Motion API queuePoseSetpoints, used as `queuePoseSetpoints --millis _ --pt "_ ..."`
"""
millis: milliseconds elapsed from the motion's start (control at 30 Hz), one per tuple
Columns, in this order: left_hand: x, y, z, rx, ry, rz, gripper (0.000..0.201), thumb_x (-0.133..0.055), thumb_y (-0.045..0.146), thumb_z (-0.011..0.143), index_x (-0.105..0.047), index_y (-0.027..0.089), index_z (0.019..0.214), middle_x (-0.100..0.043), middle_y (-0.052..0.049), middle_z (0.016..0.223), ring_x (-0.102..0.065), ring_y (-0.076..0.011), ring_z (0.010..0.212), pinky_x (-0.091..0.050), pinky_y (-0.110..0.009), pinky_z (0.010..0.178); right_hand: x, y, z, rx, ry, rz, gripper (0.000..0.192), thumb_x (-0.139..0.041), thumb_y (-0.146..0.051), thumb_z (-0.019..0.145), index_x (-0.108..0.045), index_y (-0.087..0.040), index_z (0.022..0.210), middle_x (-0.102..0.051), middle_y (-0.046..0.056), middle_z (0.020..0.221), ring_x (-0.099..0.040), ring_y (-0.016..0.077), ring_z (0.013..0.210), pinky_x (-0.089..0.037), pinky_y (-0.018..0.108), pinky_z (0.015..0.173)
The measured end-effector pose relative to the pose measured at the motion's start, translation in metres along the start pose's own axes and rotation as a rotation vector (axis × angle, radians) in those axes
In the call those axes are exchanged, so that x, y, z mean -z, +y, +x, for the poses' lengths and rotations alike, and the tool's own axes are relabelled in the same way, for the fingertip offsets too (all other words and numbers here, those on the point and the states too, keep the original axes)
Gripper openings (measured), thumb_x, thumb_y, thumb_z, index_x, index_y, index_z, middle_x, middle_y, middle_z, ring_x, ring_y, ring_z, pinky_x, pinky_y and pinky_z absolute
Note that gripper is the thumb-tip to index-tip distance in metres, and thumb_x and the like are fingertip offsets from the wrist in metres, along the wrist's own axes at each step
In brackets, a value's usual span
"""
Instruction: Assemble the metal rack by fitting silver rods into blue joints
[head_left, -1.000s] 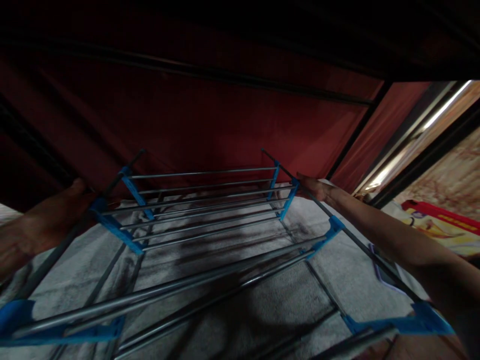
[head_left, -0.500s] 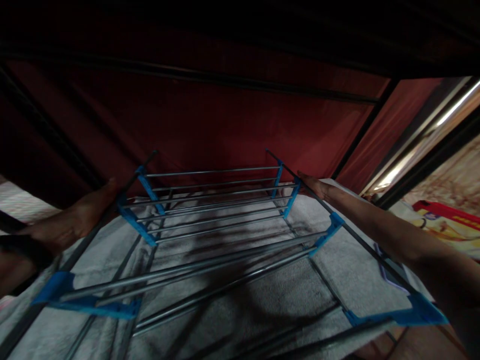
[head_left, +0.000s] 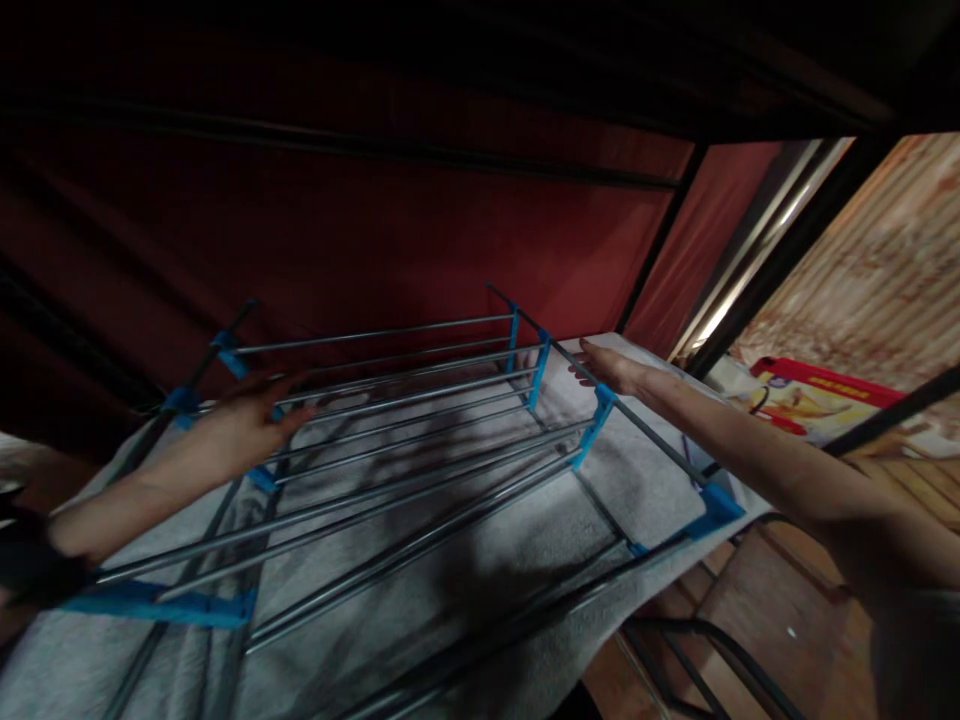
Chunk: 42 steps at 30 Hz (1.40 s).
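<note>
A rack of grey metal tubes (head_left: 420, 548) with blue plastic connectors (head_left: 538, 372) lies across a pale, fuzzy cloth (head_left: 487, 590). It looks like a shoe rack. My left hand (head_left: 244, 430) is over its left end, fingers spread above the tubes and nothing held in them. It covers part of the blue connectors there. On the other side, my right hand (head_left: 611, 368) is beside the right side pole, between two blue connectors, its fingers stretched and apart. Whether those fingers touch the pole I cannot tell.
Behind the rack hangs a dark red sheet (head_left: 420, 240), framed by black metal bars (head_left: 660, 235). To the right are a red and yellow package (head_left: 817, 395) and a corrugated wall (head_left: 885, 260). A black tubular metal frame (head_left: 720, 640) stands at lower right.
My left hand has left the left side pole and moved right over the tubes, its fingers spreading. My right hand remains by the right pole. The view has turned to the right.
</note>
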<state>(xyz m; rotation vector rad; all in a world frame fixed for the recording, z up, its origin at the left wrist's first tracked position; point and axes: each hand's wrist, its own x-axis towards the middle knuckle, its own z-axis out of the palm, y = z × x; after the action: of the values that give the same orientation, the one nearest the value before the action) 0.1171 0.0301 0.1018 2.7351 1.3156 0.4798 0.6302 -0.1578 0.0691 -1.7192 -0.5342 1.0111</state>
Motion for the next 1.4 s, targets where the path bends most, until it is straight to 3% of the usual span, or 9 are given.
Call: queuePoseSetpoints --millis 133,233,333,467,600,767,1000,1200,1400 --pt "-0.024 0.101 -0.017 -0.258 -0.203 -0.142 0.068 -0.04 0.055 0.096 -0.049 0.012 0.147 -0.042 -0.012 0.162 -0.041 -0.0262 0.147 -0.029 -0.04 0.122 0.013 0.025 -0.037 -0.079 -0.083 0.045 0.036 -0.044 -0.046 0.105 -0.064 -0.016 0.109 -0.073 0.011 0.092 -0.064 0.0181 0.072 -0.056 0.027 0.064" --pt "-0.047 0.169 -0.018 -0.346 -0.301 -0.221 0.063 -0.049 0.048 0.093 -0.052 0.015 0.146 -0.045 -0.012 0.16 -0.045 -0.0262 0.145 -0.034 -0.039 0.122 0.014 0.038 -0.057 -0.096 -0.079 0.116 0.029 -0.049 -0.039 0.104 -0.065 -0.015 0.11 -0.074 0.011 0.096 -0.067 0.0174 0.077 -0.058 0.026 0.069" --pt "-0.073 0.22 -0.011 -0.41 -0.338 -0.293 0.053 -0.052 0.037 0.093 -0.056 0.017 0.142 -0.054 -0.012 0.153 -0.05 -0.0254 0.141 -0.037 -0.036 0.12 0.01 0.044 -0.068 -0.065 -0.031 0.163 0.025 -0.051 -0.034 0.104 -0.066 -0.014 0.108 -0.075 0.01 0.096 -0.068 0.0162 0.077 -0.058 0.024 0.07" --pt "-0.105 0.267 0.0 -0.44 -0.386 -0.281 0.05 -0.053 0.03 0.094 -0.055 0.014 0.142 -0.055 -0.015 0.151 -0.05 -0.0273 0.141 -0.038 -0.036 0.12 0.006 0.048 -0.069 -0.028 -0.047 0.126 0.03 -0.047 -0.037 0.105 -0.067 -0.014 0.104 -0.076 0.01 0.091 -0.068 0.0167 0.074 -0.057 0.024 0.069" --pt "-0.126 0.295 0.01 -0.457 -0.365 -0.274 0.043 -0.051 0.025 0.095 -0.059 0.015 0.136 -0.064 -0.015 0.139 -0.061 -0.0279 0.129 -0.046 -0.037 0.111 0.005 0.055 -0.064 0.048 -0.079 0.115 0.032 -0.046 -0.039 0.105 -0.066 -0.015 0.105 -0.076 0.011 0.087 -0.069 0.0174 0.072 -0.057 0.026 0.069" --pt "-0.134 0.317 0.022 -0.436 -0.301 -0.281 0.039 -0.052 0.021 0.095 -0.062 0.018 0.132 -0.069 -0.014 0.13 -0.066 -0.0271 0.119 -0.052 -0.037 0.102 0.003 0.06 -0.058 0.085 -0.114 0.084 0.034 -0.047 -0.043 0.104 -0.065 -0.015 0.109 -0.075 0.009 0.086 -0.069 0.0172 0.072 -0.058 0.027 0.071" --pt "-0.147 0.349 0.031 -0.363 -0.374 -0.248 0.032 -0.058 0.022 0.094 -0.069 0.02 0.124 -0.073 -0.011 0.125 -0.068 -0.0266 0.115 -0.053 -0.035 0.099 -0.002 0.061 -0.054 0.147 -0.083 0.072 0.04 -0.051 -0.05 0.101 -0.069 -0.013 0.104 -0.074 0.008 0.081 -0.069 0.0187 0.073 -0.059 0.03 0.077" --pt "-0.157 0.36 0.036 -0.323 -0.342 -0.221 0.03 -0.058 0.027 0.094 -0.07 0.02 0.12 -0.075 -0.012 0.116 -0.071 -0.0283 0.108 -0.055 -0.035 0.089 -0.003 0.058 -0.056 0.16 -0.056 0.033 0.041 -0.056 -0.052 0.098 -0.074 -0.014 0.1 -0.075 0.008 0.084 -0.071 0.0204 0.082 -0.058 0.03 0.081" --pt "-0.146 0.363 0.036 -0.302 -0.279 -0.218 0.027 -0.051 0.031 0.097 -0.071 0.02 0.112 -0.075 -0.013 0.115 -0.069 -0.0284 0.111 -0.054 -0.037 0.09 0.001 0.06 -0.055 0.184 -0.1 0.018 0.043 -0.058 -0.055 0.097 -0.073 -0.015 0.093 -0.074 0.006 0.08 -0.068 0.0177 0.073 -0.057 0.029 0.077"
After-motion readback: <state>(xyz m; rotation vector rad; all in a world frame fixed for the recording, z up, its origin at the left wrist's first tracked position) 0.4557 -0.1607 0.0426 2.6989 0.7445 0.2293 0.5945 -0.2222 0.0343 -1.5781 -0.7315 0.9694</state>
